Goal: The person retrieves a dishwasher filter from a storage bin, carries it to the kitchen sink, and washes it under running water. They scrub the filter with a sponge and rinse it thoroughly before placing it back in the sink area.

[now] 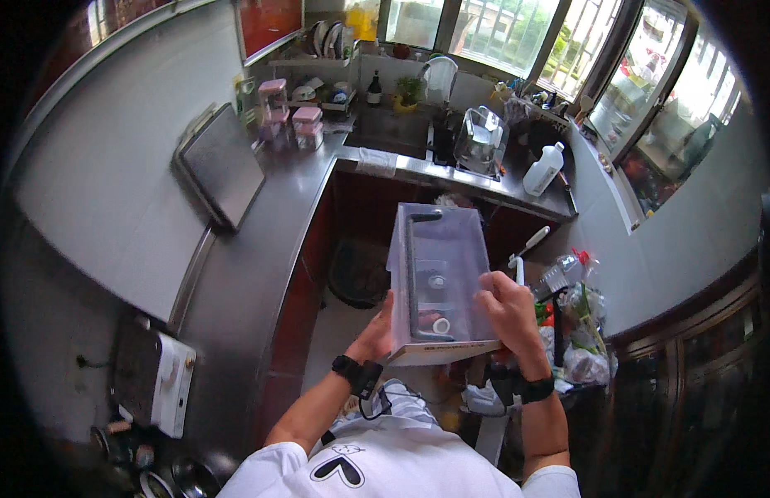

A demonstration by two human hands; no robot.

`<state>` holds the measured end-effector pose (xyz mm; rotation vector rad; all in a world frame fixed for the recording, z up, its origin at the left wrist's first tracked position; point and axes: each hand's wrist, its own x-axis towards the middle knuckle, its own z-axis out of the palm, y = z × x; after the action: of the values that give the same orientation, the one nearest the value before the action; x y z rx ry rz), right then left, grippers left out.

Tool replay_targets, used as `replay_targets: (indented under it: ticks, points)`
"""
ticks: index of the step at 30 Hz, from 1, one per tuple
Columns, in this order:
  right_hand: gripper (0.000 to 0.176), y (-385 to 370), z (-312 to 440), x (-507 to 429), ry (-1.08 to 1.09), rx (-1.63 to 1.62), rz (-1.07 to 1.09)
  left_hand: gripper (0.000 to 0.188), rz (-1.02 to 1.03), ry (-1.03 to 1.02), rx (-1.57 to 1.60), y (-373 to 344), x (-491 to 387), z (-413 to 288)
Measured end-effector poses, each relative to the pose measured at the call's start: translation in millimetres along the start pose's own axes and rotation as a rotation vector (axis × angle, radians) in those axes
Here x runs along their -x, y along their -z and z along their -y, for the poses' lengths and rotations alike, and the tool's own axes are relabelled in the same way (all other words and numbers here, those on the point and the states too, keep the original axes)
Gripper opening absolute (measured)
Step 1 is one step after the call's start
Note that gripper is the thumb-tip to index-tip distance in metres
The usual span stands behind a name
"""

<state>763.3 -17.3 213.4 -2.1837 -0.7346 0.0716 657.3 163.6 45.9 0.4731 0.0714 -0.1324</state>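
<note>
A clear plastic bin (pixel 450 249) is held up in front of me, above the floor. Inside it I see a dark bar-shaped strip (pixel 413 280) along the left, a white ring-shaped part (pixel 441 325) and a small round knob-like part (pixel 436 282). A pale lower edge of the bin bears writing. My left hand (pixel 375 330) supports the bin's lower left side, its fingers partly hidden behind the wall. At the right wall, my right hand (pixel 512 314) is curled over the rim. Both wrists wear black bands.
A steel counter (pixel 235 292) runs along the left, with a leaning metal panel (pixel 223 165). Ahead are a sink (pixel 391 131), a clear container (pixel 481 143) and a white bottle (pixel 543 168). Plastic bags (pixel 587 361) and vegetables are piled close on the right. A dark bin (pixel 357 274) stands on the floor.
</note>
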Motion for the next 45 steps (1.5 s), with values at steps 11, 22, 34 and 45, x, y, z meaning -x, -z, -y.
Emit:
replay_targets:
  ticks: [11,22,34,45]
  points:
    - [0.019,-104.7,-21.9,-273.6,0.109,0.144,0.125,0.062,-0.272,-0.139,0.031,106.7,-160.3,-171.1]
    - [0.023,-175.3,-44.7,-514.6,0.116,0.054,0.200,0.046,-0.396,-0.315,-0.240,159.6,-273.5,-317.5]
    - [0.023,-218.6,-75.1,-665.5,-0.137,-0.119,0.240,0.062,-0.516,-0.083,-0.234,215.1,-372.7,-448.4]
    - [0.027,-247.4,-138.2,-739.3,-0.292,-0.358,0.277,0.050,-0.516,-0.036,-0.290,247.4,-442.9,-505.3]
